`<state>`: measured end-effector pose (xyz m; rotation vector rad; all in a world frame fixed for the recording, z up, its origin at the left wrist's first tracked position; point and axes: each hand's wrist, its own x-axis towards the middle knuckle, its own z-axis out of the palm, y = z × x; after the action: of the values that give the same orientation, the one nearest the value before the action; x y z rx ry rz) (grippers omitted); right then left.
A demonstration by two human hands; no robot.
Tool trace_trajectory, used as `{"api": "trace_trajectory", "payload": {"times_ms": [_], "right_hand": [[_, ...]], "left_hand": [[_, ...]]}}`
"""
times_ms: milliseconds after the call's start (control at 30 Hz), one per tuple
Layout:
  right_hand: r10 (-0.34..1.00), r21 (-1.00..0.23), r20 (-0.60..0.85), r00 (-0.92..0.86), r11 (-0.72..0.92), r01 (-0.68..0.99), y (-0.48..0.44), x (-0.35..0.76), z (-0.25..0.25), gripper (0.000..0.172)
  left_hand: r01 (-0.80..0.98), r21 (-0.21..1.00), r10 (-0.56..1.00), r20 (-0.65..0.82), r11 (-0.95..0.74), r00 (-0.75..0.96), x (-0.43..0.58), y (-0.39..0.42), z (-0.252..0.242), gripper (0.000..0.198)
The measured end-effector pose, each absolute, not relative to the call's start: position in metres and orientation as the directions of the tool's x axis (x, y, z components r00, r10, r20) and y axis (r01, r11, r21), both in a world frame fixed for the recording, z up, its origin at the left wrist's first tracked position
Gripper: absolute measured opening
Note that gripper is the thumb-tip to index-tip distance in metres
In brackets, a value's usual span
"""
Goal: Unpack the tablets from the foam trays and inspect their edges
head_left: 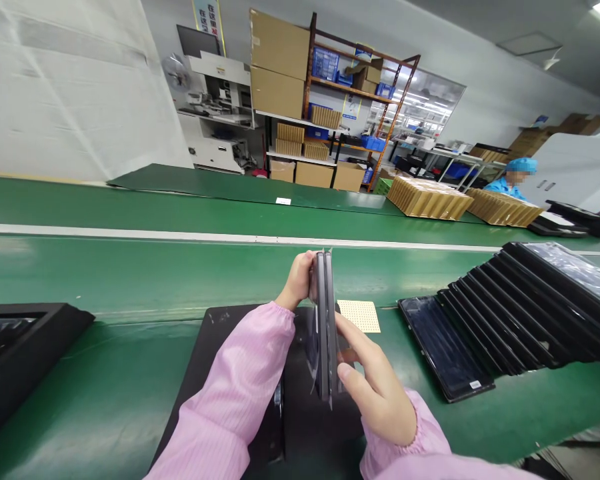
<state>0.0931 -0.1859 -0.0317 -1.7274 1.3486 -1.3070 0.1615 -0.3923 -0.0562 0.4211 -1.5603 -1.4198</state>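
Panels (325, 327), two thin dark ones seen edge-on, are held upright side by side over the black mat (225, 327) at the near middle. The left hand (296, 283) pinches their far end; the right hand (383, 393) has finger and thumb parted at the right face, and I cannot tell whether it grips. The step looks like handling the pair on edge; the next move calls for keeping both aligned. On the far wall, a banner (209, 27) seems to read 在这里; a white label (475, 385) at right is too small to read, and no brand is legible.
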Motion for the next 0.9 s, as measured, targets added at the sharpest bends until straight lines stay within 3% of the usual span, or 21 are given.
{"api": "trace_trajectory", "payload": {"times_ms": [333, 600, 900], "right_hand": [[-0.936, -0.832, 0.352, -0.012, -0.307, -0.461, -0.184, 0.100, -0.025, 0.070], [-0.926, -0.771, 0.375, 0.037, -0.334, -0.542, -0.177, 0.102, -0.023, 0.086], [-0.931, -0.766, 0.327, 0.160, -0.360, -0.533, -0.179, 0.097, -0.010, 0.090]], "left_hand": [[0.301, 0.896, -0.776, 0.436, 0.326, -0.456, 0.162, -0.384, -0.048, 0.070], [0.303, 0.886, -0.731, 0.461, 0.350, -0.504, 0.163, -0.381, -0.046, 0.070], [0.330, 0.893, -0.748, 0.440, 0.306, -0.496, 0.160, -0.384, -0.051, 0.068]]}}
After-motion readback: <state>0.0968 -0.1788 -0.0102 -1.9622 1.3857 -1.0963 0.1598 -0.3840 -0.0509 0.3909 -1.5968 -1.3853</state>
